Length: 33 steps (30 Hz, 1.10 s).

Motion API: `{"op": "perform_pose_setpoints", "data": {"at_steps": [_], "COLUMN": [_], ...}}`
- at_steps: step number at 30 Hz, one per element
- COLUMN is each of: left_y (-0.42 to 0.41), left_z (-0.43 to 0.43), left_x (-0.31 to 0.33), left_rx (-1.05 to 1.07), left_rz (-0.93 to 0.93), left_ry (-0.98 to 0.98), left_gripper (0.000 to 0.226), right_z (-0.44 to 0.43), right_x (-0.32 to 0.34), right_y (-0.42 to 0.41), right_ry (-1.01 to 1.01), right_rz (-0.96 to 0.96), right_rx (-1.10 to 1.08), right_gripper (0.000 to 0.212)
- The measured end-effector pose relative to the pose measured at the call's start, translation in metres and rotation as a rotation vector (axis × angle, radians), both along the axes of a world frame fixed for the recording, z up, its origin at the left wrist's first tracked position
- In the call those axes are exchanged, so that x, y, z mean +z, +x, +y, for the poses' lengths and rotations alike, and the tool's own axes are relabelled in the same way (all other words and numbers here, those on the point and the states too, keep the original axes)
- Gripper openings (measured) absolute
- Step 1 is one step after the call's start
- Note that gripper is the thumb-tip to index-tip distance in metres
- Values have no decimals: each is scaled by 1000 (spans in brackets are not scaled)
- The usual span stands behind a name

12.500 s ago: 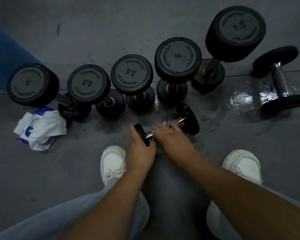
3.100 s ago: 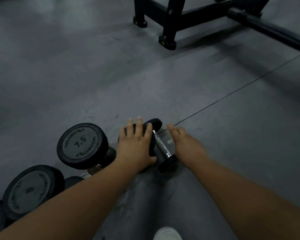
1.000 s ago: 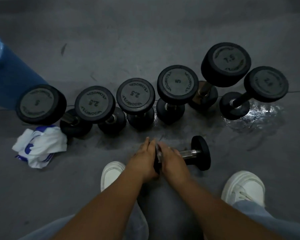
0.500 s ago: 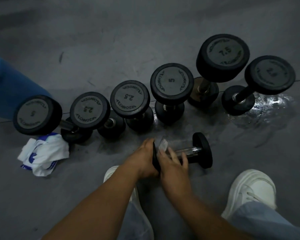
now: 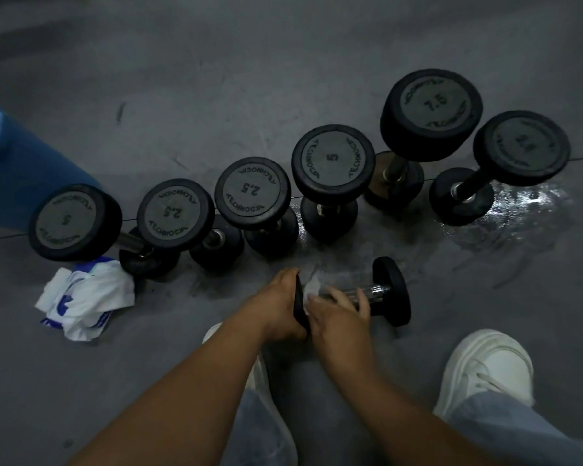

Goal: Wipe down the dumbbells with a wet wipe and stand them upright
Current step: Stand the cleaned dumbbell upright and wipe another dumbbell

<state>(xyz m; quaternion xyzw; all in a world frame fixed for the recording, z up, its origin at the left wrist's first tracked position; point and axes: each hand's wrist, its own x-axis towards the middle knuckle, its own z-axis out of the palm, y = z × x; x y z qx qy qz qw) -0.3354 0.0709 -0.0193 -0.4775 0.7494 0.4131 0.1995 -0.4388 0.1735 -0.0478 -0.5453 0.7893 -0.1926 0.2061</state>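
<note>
A small black dumbbell point(image 5: 389, 290) lies on its side on the grey floor in front of my feet. My left hand point(image 5: 280, 306) grips its near end plate. My right hand point(image 5: 337, 316) is curled over the chrome handle, holding a white wet wipe point(image 5: 312, 290) against it. Behind it, several black dumbbells stand upright in a row, from a 5 point(image 5: 73, 222) at the left through two 2.5s and a 5 point(image 5: 333, 163) to the 7.5 point(image 5: 431, 112) and a smaller one point(image 5: 520, 148) at the right.
A crumpled white and blue wipe packet point(image 5: 85, 297) lies on the floor at the left. A blue bin point(image 5: 17, 176) stands at the far left. A wet patch point(image 5: 519, 210) shines on the floor at the right. My white shoes point(image 5: 488, 364) are at the bottom.
The last dumbbell at the right, lying flat 12.5 s ago, now stands upright. In the last second my right hand has slid the wipe from the near plate along the handle.
</note>
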Motion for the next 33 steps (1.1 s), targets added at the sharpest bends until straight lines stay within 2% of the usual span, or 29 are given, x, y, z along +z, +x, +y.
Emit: {"op": "perform_pose_setpoints", "data": {"at_steps": [1,2,3,5,6,8,11,14,17,19,22,23,27,29,31,33], "left_y": [0,1,1,2,1,2,1,2,4,5,5,5,5,6,6,6], "left_z": [0,1,1,6,9,16,19,25,35,38,38,37,38,36,34,32], "left_x": [1,2,3,2,1,-1,0,0,-2,-4,-3,-4,-6,-7,-7,-7], "left_rx": [4,5,2,9,17,37,47,73,87,100,115,113,103,99,96,92], "left_rz": [-1,-4,-12,-22,-16,8,34,44,61,78,95,97,82,80,69,52], "left_ry": [0,-7,-17,-36,-42,-56,-81,-85,-82,-88,-101,-104,-81,-73,-69,-60], "left_gripper": [125,127,130,134,134,131,124,120,122,117,107,107,115,119,125,130], "right_z": [16,30,37,22,14,-1,-4,-2,-18,-17,-7,-8,-26,-22,-8,5], "right_x": [5,-1,-2,-1,-5,-10,2,0,-3,2,13,12,-2,-2,0,-4], "right_y": [4,9,14,19,18,17,26,31,20,25,40,39,24,28,28,25], "right_ry": [-47,-14,79,304,432,412,273,263,290,263,228,243,257,247,236,182], "right_rz": [-72,-230,-460,-1083,-1326,-1571,-1561,-1536,-1522,-1461,-1441,-1464,-1610,-1632,-1714,-1788], "right_rx": [-42,-119,-323,-876,-1019,-1153,-1124,-1166,-1226,-1259,-1264,-1268,-1292,-1257,-1213,-1156], "right_gripper": [13,15,19,26,27,19,16,7,27,30,11,10,35,34,18,30]}}
